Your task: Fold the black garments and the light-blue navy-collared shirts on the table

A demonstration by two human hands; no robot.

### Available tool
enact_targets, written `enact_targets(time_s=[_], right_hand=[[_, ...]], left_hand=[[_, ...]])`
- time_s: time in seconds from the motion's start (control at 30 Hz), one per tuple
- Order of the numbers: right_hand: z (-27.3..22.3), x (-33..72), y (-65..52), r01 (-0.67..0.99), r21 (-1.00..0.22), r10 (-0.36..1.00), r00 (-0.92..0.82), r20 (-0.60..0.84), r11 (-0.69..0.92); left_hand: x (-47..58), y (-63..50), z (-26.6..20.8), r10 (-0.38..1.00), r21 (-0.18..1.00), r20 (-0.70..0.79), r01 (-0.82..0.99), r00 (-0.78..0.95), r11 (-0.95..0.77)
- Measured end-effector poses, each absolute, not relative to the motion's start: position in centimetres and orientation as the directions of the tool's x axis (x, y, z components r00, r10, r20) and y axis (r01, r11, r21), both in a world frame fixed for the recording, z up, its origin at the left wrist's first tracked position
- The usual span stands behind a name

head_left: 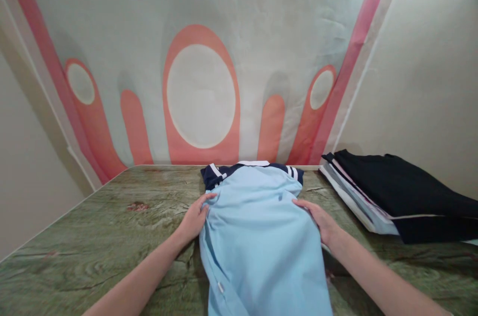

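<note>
A light blue shirt (pixel 261 251) with navy, white-striped sleeves and a dark collar area lies lengthwise on the table before me. Its sides are folded inward, and soft wrinkles cross the upper part. My left hand (pixel 194 216) grips the shirt's left edge just below the sleeve, its forefinger reaching over the cloth. On the opposite edge, at about the same height, my right hand (pixel 321 219) holds the fabric with fingertips on top; part of its grip is hidden. A small white tag shows on the lower left side of the shirt, whose bottom end runs out of view.
At the right stands a stack of folded clothes (pixel 403 186), black on top with white, grey and pink layers beneath. The wood-patterned table (pixel 112 236) meets a wall hanging (pixel 201 96) with pink arch shapes at its far edge.
</note>
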State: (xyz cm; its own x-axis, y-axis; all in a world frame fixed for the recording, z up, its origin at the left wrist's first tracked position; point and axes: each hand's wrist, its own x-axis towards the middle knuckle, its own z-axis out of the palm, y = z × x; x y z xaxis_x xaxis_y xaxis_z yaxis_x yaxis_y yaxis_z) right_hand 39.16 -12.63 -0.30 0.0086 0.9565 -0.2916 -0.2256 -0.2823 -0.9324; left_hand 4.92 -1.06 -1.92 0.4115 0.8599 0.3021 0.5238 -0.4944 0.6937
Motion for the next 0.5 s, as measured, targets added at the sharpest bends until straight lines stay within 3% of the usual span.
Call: enact_targets(time_s=[0.13,0.3,0.37,0.43,0.5], right_hand=[[1.0,43.3,-12.8,-0.286,-0.933,0.963,0.092,-0.253,-0.218],[1.4,45.8,-13.9,-0.105,-0.956,0.96,0.023,-0.279,-0.275],[1.4,45.8,-14.5,-0.071,-0.955,0.958,-0.011,-0.287,-0.287],[1.3,45.6,-15.1,-0.076,-0.961,0.963,-0.045,-0.264,-0.267],[1.2,45.3,-15.9,-0.079,-0.967,0.968,-0.085,-0.236,-0.243]], left_hand=[[2.8,1.0,-2.6,0.856,0.587,0.372,0.623,0.359,-0.517],[3.3,-0.4,-1.1,0.753,0.408,0.556,0.673,0.353,-0.617],[4.4,-2.7,0.8,0.734,0.406,0.481,0.621,0.479,-0.671],[5.6,-5.3,2.9,0.66,0.506,0.248,0.486,0.709,-0.712],[6.3,-7.6,4.4,0.489,0.612,0.029,0.371,0.872,-0.699]])
